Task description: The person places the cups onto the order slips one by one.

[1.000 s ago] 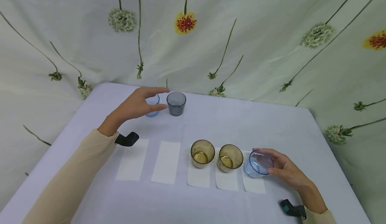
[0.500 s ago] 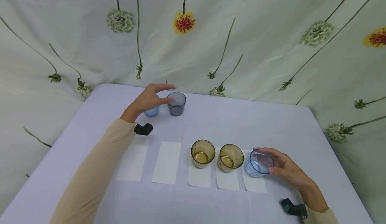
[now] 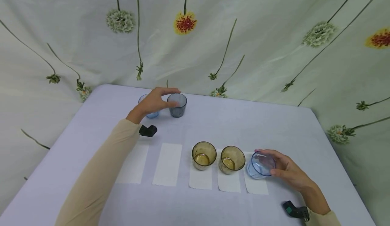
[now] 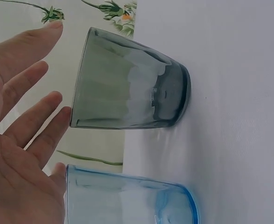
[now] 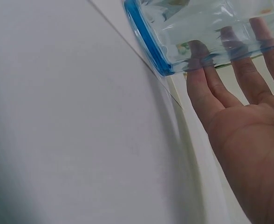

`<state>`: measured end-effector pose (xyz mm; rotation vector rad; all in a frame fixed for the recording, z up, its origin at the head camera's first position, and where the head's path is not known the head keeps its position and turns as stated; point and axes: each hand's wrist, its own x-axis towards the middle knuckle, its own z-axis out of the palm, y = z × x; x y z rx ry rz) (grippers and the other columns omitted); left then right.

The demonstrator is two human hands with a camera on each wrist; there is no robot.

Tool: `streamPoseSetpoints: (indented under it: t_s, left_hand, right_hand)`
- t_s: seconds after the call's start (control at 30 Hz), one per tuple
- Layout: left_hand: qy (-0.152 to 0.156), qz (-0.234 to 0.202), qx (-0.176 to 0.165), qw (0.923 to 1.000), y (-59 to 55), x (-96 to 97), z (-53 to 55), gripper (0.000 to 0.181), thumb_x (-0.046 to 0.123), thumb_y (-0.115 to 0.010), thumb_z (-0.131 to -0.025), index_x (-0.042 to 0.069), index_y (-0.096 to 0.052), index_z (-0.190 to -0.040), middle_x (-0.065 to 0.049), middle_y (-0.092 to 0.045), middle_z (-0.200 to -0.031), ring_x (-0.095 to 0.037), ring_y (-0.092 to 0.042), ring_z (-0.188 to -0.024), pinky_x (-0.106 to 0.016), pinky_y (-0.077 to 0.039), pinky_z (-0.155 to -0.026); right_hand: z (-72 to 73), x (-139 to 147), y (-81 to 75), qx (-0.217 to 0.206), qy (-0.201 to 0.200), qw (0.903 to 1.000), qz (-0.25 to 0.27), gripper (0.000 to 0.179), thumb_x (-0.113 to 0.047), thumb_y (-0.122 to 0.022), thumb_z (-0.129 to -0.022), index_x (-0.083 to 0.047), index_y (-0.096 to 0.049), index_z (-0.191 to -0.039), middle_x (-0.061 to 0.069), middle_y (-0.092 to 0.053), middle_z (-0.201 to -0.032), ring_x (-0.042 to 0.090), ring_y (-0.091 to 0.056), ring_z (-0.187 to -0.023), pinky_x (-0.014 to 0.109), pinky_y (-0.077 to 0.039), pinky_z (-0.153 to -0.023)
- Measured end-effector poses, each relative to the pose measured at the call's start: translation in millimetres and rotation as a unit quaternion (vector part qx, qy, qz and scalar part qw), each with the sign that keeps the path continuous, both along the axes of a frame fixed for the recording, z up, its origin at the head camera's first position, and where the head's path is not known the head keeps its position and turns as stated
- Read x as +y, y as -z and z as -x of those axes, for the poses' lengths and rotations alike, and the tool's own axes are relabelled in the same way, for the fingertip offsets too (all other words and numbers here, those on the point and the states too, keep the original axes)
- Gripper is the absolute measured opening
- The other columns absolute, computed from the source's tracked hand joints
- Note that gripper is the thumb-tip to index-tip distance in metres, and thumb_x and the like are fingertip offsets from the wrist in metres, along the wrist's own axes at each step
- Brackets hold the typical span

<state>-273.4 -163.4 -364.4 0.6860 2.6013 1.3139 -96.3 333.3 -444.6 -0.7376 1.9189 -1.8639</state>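
Observation:
At the far left of the table, my left hand (image 3: 153, 102) is spread at the rim of a grey glass (image 3: 177, 111), thumb on the near side. In the left wrist view its fingers (image 4: 46, 135) are extended beside the rim, not closed round the grey glass (image 4: 127, 88). A blue glass (image 4: 127, 200) stands next to it, partly hidden by my hand in the head view. My right hand (image 3: 290, 172) holds another blue glass (image 3: 257, 170) near its rim at the rightmost paper strip. The right wrist view shows fingers (image 5: 251, 79) against that glass's side.
Two amber glasses (image 3: 204, 156) (image 3: 232, 161) stand on neighbouring white paper strips (image 3: 200, 181), left of the held blue glass. Two bare strips (image 3: 167, 165) (image 3: 131, 168) lie further left. A flower-printed cloth (image 3: 262, 43) hangs behind the table (image 3: 213, 209).
My left hand has moved right, from over the far-left blue glass to the grey glass's rim. The right hand still holds its blue glass in the same place.

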Motion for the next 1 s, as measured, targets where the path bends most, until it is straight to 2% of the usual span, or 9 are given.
streamPoseSetpoints:
  t_s: [0.13, 0.37, 0.63, 0.83, 1.0]
  left_hand:
    - [-0.007, 0.018, 0.002, 0.9998, 3.6, 0.9, 0.7, 0.057, 0.028, -0.078, -0.088, 0.011, -0.059, -0.139, -0.013, -0.042, -0.158, -0.031, -0.027, -0.152, -0.058, -0.024, -0.119]
    - [-0.006, 0.042, -0.011, 0.9990, 7.0, 5.4, 0.4, 0.059, 0.022, -0.079, -0.087, 0.011, -0.058, -0.141, -0.014, -0.032, -0.163, -0.031, -0.019, -0.154, -0.055, -0.021, -0.121]
    - [0.006, 0.054, 0.000, 0.9985, 10.0, 5.9, 1.2, 0.061, 0.019, -0.079, -0.087, 0.009, -0.055, -0.143, -0.017, -0.031, -0.162, -0.035, -0.022, -0.153, -0.057, -0.020, -0.122]
    - [0.010, 0.058, 0.011, 0.9982, 10.1, 8.4, -0.9, 0.063, 0.016, -0.079, -0.087, 0.008, -0.052, -0.144, -0.021, -0.032, -0.161, -0.040, -0.030, -0.147, -0.060, -0.025, -0.118]
    - [-0.004, 0.078, 0.007, 0.9969, 9.2, 8.9, -3.2, 0.065, 0.018, -0.078, -0.088, 0.011, -0.051, -0.146, -0.018, -0.032, -0.162, -0.042, -0.025, -0.148, -0.063, -0.023, -0.117]
  right_hand:
    - [-0.2, -0.4, 0.8, 0.000, -0.001, 1.0000, 0.002, 0.053, 0.011, -0.056, -0.095, 0.009, -0.039, -0.145, -0.001, -0.049, -0.153, 0.006, -0.042, -0.141, 0.015, -0.032, -0.113]
    - [-1.4, -1.1, -1.2, 0.001, 0.003, 1.0000, -0.004, 0.053, 0.010, -0.057, -0.095, 0.009, -0.039, -0.145, -0.002, -0.049, -0.153, 0.006, -0.043, -0.141, 0.015, -0.032, -0.113]
    - [-0.1, -0.8, 0.6, 0.006, 0.006, 0.9998, -0.015, 0.052, 0.009, -0.057, -0.095, 0.007, -0.041, -0.145, -0.002, -0.049, -0.152, 0.005, -0.042, -0.141, 0.014, -0.032, -0.112]
    - [0.7, 0.8, 2.4, 0.008, -0.006, 0.9999, 0.003, 0.053, 0.009, -0.056, -0.096, 0.008, -0.039, -0.146, 0.001, -0.048, -0.154, 0.008, -0.042, -0.142, 0.015, -0.032, -0.113]
    - [0.8, 0.3, 2.0, 0.006, -0.008, 0.9999, 0.006, 0.054, 0.010, -0.056, -0.095, 0.008, -0.038, -0.146, 0.002, -0.047, -0.154, 0.009, -0.041, -0.143, 0.016, -0.031, -0.114]
